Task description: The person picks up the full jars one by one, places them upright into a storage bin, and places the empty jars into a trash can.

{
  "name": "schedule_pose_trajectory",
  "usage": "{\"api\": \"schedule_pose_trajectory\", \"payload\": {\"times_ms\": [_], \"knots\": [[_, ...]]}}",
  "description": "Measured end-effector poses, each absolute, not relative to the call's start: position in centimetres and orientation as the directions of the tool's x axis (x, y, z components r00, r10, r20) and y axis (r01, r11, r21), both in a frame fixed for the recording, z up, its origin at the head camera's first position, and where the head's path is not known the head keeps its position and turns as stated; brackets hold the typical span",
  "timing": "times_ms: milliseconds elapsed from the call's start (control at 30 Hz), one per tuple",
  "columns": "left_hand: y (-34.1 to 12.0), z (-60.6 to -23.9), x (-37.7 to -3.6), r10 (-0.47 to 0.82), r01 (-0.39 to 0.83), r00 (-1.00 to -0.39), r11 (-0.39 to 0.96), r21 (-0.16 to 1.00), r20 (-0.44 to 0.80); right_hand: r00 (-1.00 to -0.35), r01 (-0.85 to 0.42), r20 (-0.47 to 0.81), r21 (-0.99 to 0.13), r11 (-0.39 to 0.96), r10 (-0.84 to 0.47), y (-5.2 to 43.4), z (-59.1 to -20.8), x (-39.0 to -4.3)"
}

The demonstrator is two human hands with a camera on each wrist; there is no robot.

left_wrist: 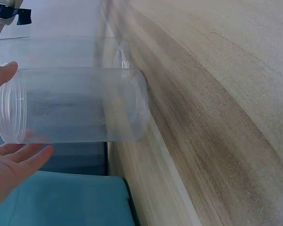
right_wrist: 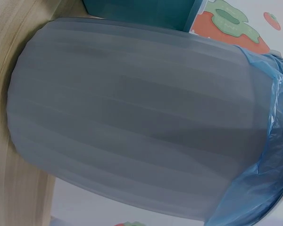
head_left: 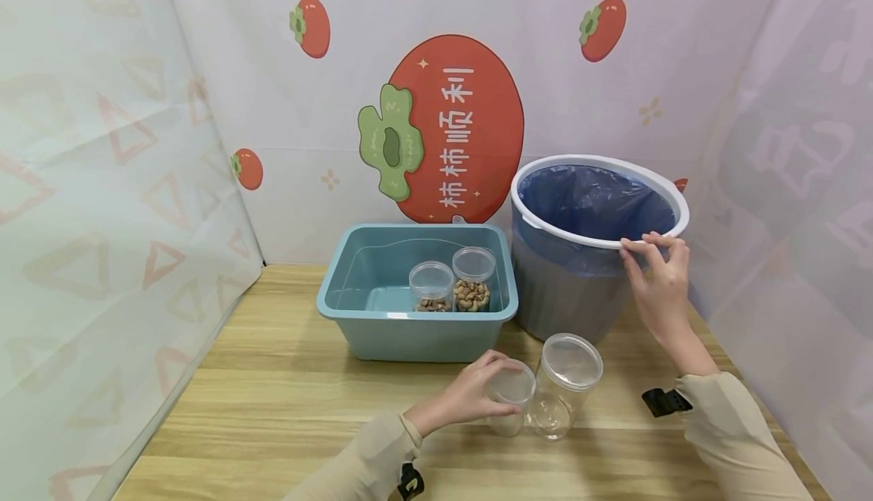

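Observation:
In the head view my left hand has its thumb and fingers round the top of a small clear plastic jar, which looks empty. A taller clear jar with a lid stands right beside it. The left wrist view shows the nearer jar between the thumb and the spread fingers. On the right, my right hand pinches the white rim of a grey trash can lined with a blue bag. From the right wrist, the can's ribbed side fills most of the view.
Left of the can sits a blue-green plastic basin. Inside it stand two lidded jars, one with cashews and one with brown nuts. Printed cloth walls surround the wooden table.

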State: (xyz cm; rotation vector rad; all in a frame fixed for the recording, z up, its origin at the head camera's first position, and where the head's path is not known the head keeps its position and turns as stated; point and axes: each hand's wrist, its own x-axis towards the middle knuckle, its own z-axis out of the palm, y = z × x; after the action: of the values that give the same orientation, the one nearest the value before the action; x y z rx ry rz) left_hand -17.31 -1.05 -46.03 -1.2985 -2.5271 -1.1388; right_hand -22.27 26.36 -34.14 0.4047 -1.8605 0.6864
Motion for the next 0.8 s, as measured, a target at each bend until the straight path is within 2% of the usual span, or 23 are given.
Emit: {"api": "schedule_pose_trajectory", "payload": {"times_ms": [533, 800], "knots": [[-2.1, -44.2, -17.6, 0.597, 0.701, -0.679, 0.355, 0.618, 0.428, -0.374, -0.568, 0.927, -0.255, 0.782, 0.031, 26.5, -34.2, -22.3], [-2.5, -42.8, -17.8, 0.585, 0.722, -0.661, 0.327, 0.609, 0.470, -0.375, -0.570, 0.926, -0.258, 0.780, 0.032, 26.5, -34.2, -22.3]]}}
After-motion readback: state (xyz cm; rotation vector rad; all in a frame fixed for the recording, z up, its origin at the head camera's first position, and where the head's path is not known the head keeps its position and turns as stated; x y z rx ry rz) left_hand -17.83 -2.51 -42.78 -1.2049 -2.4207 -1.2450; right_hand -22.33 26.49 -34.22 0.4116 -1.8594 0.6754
